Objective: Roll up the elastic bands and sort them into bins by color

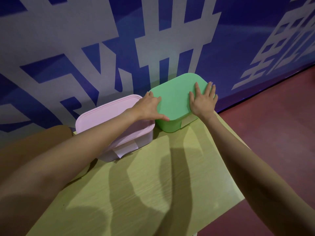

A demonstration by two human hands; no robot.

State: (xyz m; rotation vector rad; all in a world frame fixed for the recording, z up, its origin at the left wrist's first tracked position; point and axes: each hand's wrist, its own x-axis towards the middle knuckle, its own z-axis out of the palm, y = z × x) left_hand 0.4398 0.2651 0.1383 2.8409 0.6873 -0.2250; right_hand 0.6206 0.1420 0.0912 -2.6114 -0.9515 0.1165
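- Behind the small yellow-green table [153, 176] stands a blue wall [68, 40] painted with large white characters; a dark red floor [272, 125] runs along the right side.
- Two lidded bins sit at the far end of the table, close against the wall: a pink bin [102, 116] on the left and a green bin [173, 99] on the right, just beside each other; both lids are on.
- A white paper label [126, 149] hangs on the front of the pink bin; a pale label shows on the front of the green bin as well.
- Left hand [150, 106] lies at the left edge of the green lid, thumb stretched along the near rim, fingers reaching over the far-left corner; it looks spread rather than clenched.
- Right hand [202, 99] lies flat on the right part of the same lid, fingers splayed and straight, pressing down and gripping nothing.
- No elastic bands are visible anywhere on the table; whether any lie inside the closed bins cannot be told.
- Judged from this, the step in hand concerns the green lid itself, either seating it or getting ready to lift it; which one cannot be told.
- If it is to come off, the next move calls for fingertips hooked under the rim on both sides and an even upward pull, with the bin kept from sliding toward the table's edge.
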